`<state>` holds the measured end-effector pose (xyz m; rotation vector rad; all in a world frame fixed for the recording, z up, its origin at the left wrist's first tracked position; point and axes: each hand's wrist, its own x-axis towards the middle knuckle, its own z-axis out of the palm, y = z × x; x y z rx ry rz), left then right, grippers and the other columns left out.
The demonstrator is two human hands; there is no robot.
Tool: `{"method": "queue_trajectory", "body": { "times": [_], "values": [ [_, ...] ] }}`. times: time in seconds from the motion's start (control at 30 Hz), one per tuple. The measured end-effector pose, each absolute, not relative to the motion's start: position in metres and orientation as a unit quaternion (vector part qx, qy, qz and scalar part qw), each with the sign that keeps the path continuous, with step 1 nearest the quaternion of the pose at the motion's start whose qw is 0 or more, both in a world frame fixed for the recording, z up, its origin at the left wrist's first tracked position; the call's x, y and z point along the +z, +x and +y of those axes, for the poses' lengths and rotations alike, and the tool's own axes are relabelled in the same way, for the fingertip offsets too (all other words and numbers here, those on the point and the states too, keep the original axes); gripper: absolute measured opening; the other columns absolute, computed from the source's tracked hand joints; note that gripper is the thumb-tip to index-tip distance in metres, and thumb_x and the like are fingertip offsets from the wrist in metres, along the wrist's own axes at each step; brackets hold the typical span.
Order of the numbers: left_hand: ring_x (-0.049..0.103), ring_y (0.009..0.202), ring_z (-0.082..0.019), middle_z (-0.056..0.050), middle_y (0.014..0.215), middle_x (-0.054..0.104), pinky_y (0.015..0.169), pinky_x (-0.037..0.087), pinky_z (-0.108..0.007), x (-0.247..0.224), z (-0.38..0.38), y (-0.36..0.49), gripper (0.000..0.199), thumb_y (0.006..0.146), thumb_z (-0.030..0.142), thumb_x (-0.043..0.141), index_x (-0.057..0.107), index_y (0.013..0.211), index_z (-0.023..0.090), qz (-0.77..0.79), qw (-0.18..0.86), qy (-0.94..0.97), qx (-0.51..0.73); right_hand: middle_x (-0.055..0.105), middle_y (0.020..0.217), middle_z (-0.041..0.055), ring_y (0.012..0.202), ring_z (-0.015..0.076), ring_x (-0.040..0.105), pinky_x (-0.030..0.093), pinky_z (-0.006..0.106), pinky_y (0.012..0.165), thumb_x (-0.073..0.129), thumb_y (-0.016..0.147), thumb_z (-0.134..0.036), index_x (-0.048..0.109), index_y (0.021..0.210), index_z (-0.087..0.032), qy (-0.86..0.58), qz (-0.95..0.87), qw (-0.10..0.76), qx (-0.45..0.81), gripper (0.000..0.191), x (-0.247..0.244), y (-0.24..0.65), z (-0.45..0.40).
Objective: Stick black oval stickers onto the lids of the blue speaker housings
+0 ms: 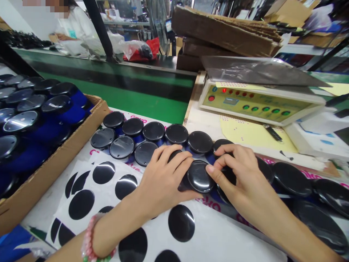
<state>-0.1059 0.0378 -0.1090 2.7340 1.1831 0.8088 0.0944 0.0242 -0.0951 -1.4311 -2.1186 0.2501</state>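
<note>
Well, the left hand (163, 178) is holding a dark round tub (201, 177) with a shiny black top, just past a white sheet of black round stickers (181, 222). Its fingers are bending close together around the tub's far side, and its thumb is lying along the near side. The right hand (241, 171) is touching the top's right edge with its thumb tip. Its fingers are bending near that thumb (I cannot tell if they are pinching anything). Blue tubs with black tops (154, 131) are standing in rows behind, and more are filling a cardboard box (54, 167) on the left. A pink bead bracelet (89, 236) is circling the left wrist. Farther back, a control box (259, 100) is showing a red light.
</note>
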Motion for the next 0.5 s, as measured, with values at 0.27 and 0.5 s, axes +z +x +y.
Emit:
{"method": "queue_trajectory", "body": {
  "times": [0.27,0.5],
  "values": [
    [0.047,0.115,-0.028,-0.008,0.114,0.063,0.097,0.034,-0.042,-0.112,0.038,-0.106,0.047,0.080,0.050,0.062,0.058,0.108,0.012,0.374,0.016,0.887,0.271,0.057,0.095,0.0109,0.097,0.0326,0.047,0.035,0.048,0.075,0.045,0.090,-0.023,0.051,0.076,-0.017,-0.510,-0.833,0.193,-0.091,0.016,-0.083,0.089,0.023],
    [0.046,0.114,-0.028,-0.013,0.123,0.053,0.095,0.035,-0.042,-0.086,0.021,-0.110,0.046,0.087,0.044,0.056,0.049,0.120,0.014,0.381,0.047,0.892,0.239,0.064,0.087,0.0051,0.075,0.0208,0.059,0.047,0.034,0.065,0.048,0.090,-0.032,0.058,0.090,-0.020,-0.331,-0.935,0.129,0.029,0.015,-0.065,0.088,-0.033]
  ]
}}
